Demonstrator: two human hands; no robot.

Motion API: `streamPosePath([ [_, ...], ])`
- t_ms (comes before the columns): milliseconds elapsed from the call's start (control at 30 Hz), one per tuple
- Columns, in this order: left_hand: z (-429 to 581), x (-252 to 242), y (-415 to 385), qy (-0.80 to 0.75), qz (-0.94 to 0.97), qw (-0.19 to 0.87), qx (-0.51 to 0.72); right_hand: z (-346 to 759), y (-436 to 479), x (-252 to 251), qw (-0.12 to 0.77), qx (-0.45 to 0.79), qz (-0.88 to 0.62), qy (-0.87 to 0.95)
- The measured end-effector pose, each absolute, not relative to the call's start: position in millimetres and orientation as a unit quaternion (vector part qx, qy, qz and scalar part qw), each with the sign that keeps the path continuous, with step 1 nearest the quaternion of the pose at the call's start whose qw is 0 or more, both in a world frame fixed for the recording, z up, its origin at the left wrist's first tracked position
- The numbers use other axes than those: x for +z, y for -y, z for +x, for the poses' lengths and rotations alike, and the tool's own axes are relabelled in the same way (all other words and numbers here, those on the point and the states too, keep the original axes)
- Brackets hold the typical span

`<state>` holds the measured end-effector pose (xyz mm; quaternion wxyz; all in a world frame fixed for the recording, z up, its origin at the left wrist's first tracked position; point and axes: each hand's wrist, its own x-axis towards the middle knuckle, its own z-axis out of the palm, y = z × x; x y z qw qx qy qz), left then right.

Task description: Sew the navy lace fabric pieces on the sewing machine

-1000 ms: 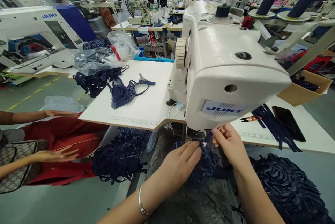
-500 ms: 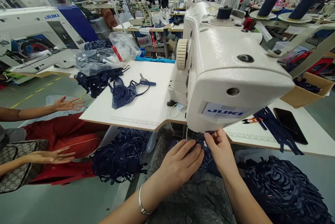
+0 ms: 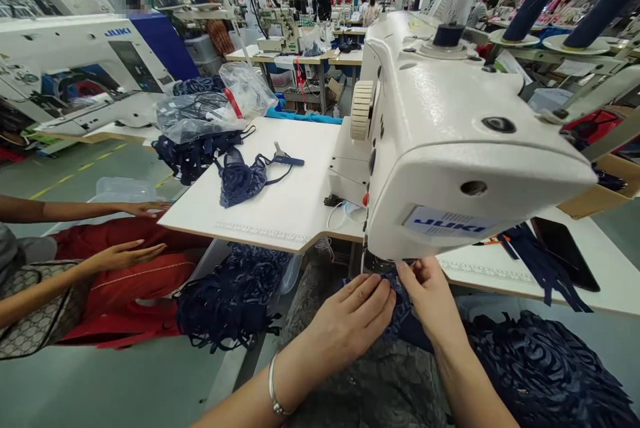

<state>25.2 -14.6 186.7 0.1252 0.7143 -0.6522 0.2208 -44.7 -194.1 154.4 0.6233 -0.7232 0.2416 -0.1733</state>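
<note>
Just below the front end of a white sewing machine (image 3: pixel 450 135), both hands are on a dark navy lace garment piece (image 3: pixel 404 311). My left hand (image 3: pixel 345 321) presses on it with fingers close together, a silver bangle at the wrist. Thumb and bent fingers of my right hand (image 3: pixel 433 295) pinch the cloth's upper edge near the needle area. The machine head hides the needle and part of the cloth. To the left on the white table (image 3: pixel 200 215) lies a navy lace bra (image 3: pixel 243 178) with straps and a tag.
A co-worker's hands (image 3: pixel 123 256) are at the left, above red trousers. Piles of navy lace pieces (image 3: pixel 233 295) flank my lap, another (image 3: pixel 545 361) at right. Navy strips (image 3: pixel 537 265) and a black phone (image 3: pixel 565 248) lie on the right tabletop. Plastic bags (image 3: pixel 200 115) sit behind left.
The view has shifted slightly, so the machine appears farther right. My hands stay on the cloth in nearly the same hold. The co-worker's hands have turned and moved, the farther one towards the table edge.
</note>
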Motion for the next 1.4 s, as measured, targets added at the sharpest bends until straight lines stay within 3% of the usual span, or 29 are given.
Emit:
streamPosePath([
  [300, 25.6, 191.2, 18.1, 0.643, 0.721, 0.138, 0.218, -43.2, 195.2, 148.7, 0.62, -0.189, -0.723, -0.239],
  [467, 23.4, 194.8, 22.5, 0.641, 0.737, 0.141, 0.16, -45.4, 200.7, 157.4, 0.608, -0.166, -0.749, -0.206],
  [933, -8.0, 186.2, 48.5, 0.536, 0.805, 0.057, 0.247, -6.0, 232.3, 174.3, 0.451, -0.226, -0.855, -0.118],
  [1400, -14.4, 182.5, 56.7, 0.491, 0.825, 0.069, 0.271, 5.7, 237.2, 151.4, 0.511, -0.212, -0.825, -0.113],
])
